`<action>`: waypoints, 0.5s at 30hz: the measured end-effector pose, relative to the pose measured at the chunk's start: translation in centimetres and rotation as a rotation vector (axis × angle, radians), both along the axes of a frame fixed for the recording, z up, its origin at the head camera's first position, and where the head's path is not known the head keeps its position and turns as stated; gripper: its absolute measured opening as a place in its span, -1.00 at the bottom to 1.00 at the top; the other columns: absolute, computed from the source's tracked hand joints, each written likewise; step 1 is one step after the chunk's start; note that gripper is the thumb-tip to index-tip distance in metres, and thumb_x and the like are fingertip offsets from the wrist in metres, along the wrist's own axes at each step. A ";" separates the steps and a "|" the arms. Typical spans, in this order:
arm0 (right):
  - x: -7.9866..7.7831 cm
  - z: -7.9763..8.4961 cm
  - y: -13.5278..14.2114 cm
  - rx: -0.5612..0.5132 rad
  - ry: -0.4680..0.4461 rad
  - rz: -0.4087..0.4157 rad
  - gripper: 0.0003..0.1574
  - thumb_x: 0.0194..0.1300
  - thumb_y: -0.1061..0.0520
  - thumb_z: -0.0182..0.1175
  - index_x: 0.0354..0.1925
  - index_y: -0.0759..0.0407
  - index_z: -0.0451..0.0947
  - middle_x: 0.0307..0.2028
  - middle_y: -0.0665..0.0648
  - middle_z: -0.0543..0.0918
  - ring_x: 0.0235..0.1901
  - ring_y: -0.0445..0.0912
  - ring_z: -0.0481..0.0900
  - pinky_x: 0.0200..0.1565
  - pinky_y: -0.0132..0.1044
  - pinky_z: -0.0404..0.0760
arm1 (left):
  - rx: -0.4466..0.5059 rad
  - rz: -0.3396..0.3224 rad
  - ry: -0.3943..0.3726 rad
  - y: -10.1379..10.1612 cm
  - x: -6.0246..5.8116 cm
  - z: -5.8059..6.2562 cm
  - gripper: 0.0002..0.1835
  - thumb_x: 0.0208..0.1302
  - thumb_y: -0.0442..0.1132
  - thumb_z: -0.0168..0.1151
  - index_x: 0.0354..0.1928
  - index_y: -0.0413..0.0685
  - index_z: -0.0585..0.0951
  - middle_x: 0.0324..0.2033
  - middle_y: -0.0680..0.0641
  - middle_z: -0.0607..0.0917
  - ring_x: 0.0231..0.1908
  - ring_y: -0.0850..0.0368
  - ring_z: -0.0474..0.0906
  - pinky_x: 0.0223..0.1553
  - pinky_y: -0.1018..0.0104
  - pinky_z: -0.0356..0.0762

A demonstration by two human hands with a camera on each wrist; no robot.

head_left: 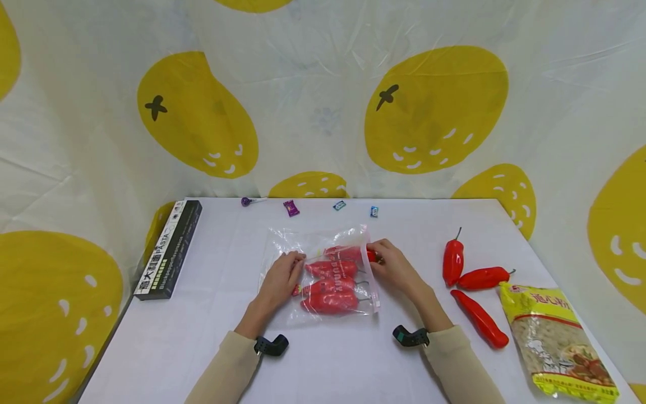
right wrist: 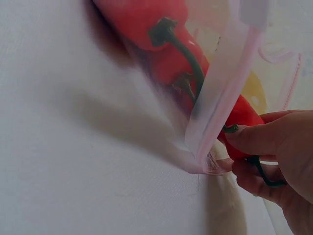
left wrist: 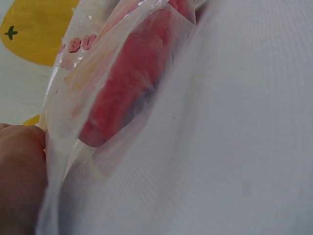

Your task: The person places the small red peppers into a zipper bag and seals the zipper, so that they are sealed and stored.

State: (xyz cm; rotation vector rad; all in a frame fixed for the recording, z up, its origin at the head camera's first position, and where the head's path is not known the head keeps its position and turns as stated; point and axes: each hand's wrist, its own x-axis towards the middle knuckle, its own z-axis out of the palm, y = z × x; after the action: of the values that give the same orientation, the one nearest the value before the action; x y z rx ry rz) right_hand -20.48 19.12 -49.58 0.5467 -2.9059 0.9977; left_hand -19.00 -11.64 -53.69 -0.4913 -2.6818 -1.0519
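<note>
A clear zip bag (head_left: 282,241) with a pink-edged mouth lies mid-table, its mouth facing right. Several red chili peppers (head_left: 330,303) are inside it, stems toward the mouth. With thumb and fingers, my right hand (head_left: 398,266) pinches the stem end of another red pepper (right wrist: 243,117), which is partly inside the mouth. My left hand (head_left: 282,275) grips the bag's film near its closed end; its fingertips are partly hidden. In the left wrist view, the film rises beside that hand, with a pepper (left wrist: 129,78) showing through it.
Three red peppers (head_left: 453,261) lie on the right of the table, beside a yellow pasta packet (head_left: 560,342). A black-and-white pasta box (head_left: 171,249) stands at the left. Along the back edge are a purple lollipop (head_left: 245,201) and three small wrapped candies (head_left: 291,208).
</note>
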 end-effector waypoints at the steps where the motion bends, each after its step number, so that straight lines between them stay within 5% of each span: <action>1: 0.0 0.0 -0.1 -0.012 -0.001 0.007 -0.45 0.18 0.12 0.29 0.14 0.13 0.44 0.04 0.15 0.48 -0.02 0.03 0.56 0.01 -0.10 0.62 | 0.001 -0.001 0.001 0.0 0.0 0.0 -0.77 0.38 -0.10 0.03 0.00 0.06 0.52 -0.19 0.08 0.65 -0.22 0.24 0.53 -0.07 0.22 0.58; 8: -0.4 -0.3 -0.5 -0.053 0.067 0.064 -0.56 0.19 0.24 0.25 0.06 0.21 0.49 -0.01 0.18 0.53 -0.04 0.03 0.61 0.01 -0.13 0.62 | -0.021 -0.004 0.048 -0.1 -0.2 0.0 -0.77 0.39 -0.12 0.01 -0.01 0.03 0.53 -0.23 0.04 0.67 -0.23 0.20 0.56 0.18 0.13 0.44; 15: -0.8 -0.7 -1.0 -0.095 0.159 0.125 -0.70 0.20 0.29 0.23 -0.06 0.21 0.56 -0.07 0.16 0.57 -0.07 0.00 0.61 -0.03 -0.19 0.64 | -0.015 0.003 0.008 0.0 0.0 0.1 -0.75 0.39 -0.09 0.00 0.02 0.06 0.52 -0.22 0.06 0.65 -0.26 0.26 0.51 -0.14 0.26 0.57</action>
State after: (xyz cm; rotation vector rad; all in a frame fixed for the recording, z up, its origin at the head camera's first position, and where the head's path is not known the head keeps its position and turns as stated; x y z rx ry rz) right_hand -21.24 18.12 -50.32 0.7714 -2.6994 1.0468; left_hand -19.01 -11.68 -53.57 -0.4923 -2.6848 -1.0272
